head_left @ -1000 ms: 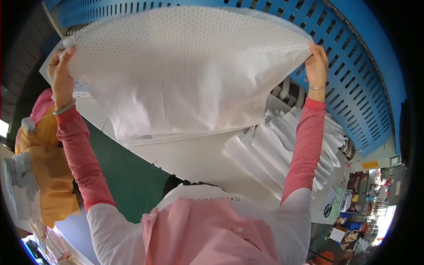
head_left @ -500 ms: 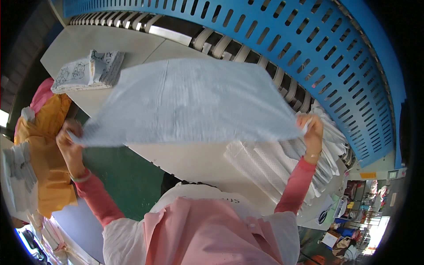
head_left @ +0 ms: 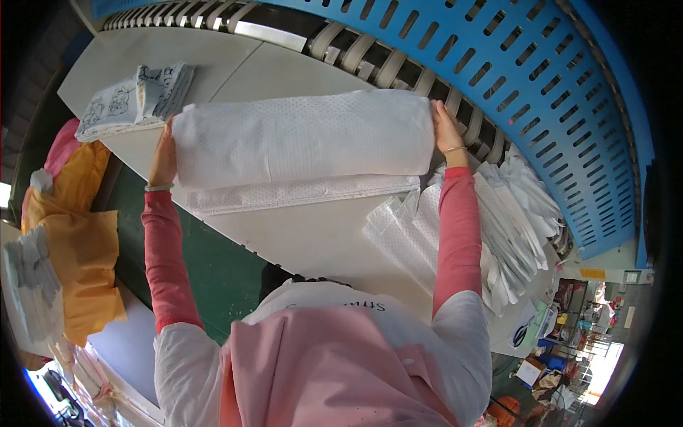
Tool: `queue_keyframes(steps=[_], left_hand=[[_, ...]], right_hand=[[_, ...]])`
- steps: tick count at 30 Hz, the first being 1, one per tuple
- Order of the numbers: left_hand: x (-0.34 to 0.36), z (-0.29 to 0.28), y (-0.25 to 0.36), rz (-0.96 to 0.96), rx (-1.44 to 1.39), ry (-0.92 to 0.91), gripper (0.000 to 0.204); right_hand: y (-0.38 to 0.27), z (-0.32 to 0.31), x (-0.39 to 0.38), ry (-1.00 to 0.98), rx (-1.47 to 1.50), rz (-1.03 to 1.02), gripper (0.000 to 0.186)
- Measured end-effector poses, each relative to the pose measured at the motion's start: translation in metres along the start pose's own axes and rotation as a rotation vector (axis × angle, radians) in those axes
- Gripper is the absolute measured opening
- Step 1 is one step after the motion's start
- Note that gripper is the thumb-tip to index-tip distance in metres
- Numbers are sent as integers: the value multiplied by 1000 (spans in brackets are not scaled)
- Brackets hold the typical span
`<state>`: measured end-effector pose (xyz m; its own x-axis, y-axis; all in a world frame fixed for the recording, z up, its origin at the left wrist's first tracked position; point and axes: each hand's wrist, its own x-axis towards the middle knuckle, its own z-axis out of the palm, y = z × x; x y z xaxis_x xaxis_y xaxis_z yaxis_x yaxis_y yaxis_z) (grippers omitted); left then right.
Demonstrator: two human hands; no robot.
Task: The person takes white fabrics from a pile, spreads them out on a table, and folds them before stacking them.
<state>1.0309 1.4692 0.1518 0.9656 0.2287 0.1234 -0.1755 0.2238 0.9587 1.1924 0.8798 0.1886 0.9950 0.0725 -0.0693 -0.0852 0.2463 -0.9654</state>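
A white dotted cloth (head_left: 306,139), folded into a long rectangle, stretches between my two hands over the grey-white table. My left hand (head_left: 164,158) grips its left end, fingers partly hidden by the fabric. At the right end my right hand (head_left: 446,132) holds the upper corner, thumb and fingers closed on the edge. Just below the cloth, nearer to me, shows the strip of another folded dotted cloth (head_left: 306,196) lying on the table (head_left: 277,238). Whether the upper cloth rests on it or hovers cannot be told.
Folded printed cloths (head_left: 131,103) are stacked at the far left. Overlapping white cloths (head_left: 491,242) lie right of my right forearm. Behind the table run rollers with belts (head_left: 388,71) under a slotted blue guard (head_left: 498,71). Orange fabric (head_left: 89,270) hangs at the left.
The cloth was spread wide and blurred in midair; now it is a narrower folded rectangle farther from me. Both hands moved away from my body and closer together, still holding it.
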Motion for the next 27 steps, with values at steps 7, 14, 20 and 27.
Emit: queue_keyframes(steps=[7,14,20,27], left_hand=[[-54,21,-16,-204,165,-23,60],[-33,52,70,118,390,30,41],[-90,-4,-1,-403,851,-120,43],[-100,85,4,257,1192,216,34]], right_hand=[[50,-8,-53,-1,-899,343,45],[29,36,-57,211,-826,-396,32],[55,31,-113,73,-1605,-307,21],[-21,19,-205,407,-995,-430,29]])
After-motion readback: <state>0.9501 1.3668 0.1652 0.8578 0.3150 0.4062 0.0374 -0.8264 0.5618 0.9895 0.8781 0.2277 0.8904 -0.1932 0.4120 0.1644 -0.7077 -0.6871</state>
